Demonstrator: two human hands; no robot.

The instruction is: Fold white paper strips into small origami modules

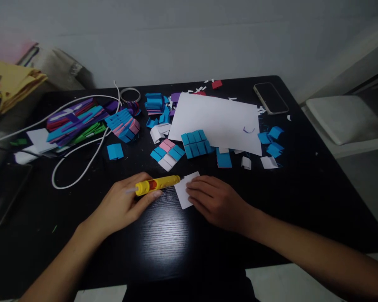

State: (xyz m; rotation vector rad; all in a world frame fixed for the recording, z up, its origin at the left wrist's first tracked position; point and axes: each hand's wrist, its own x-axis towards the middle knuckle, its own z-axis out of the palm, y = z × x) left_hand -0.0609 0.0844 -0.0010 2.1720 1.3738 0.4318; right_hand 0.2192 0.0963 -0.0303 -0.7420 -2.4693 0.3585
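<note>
My left hand (126, 201) is closed around a yellow hot glue pen (160, 183), with a pale glue stick poking out of its back end. Its dark tip meets the upper left edge of a small white paper square (183, 193) on the table. The fingers of my right hand (212, 201) hold the square's right side down; my right thumb is hidden. Just beyond lie a folded-paper piece in blue, pink and white (168, 161) and an all-blue folded piece (195, 144). The larger white sheet (217, 121) lies behind them.
A white cable (91, 163) loops across the left side, near bundled coloured paper strips (78, 119) and a rounded blue-and-pink piece (123, 124). Blue paper bits (274, 149) and a phone (271, 97) lie at right. A dark device (6, 193) sits at the left edge.
</note>
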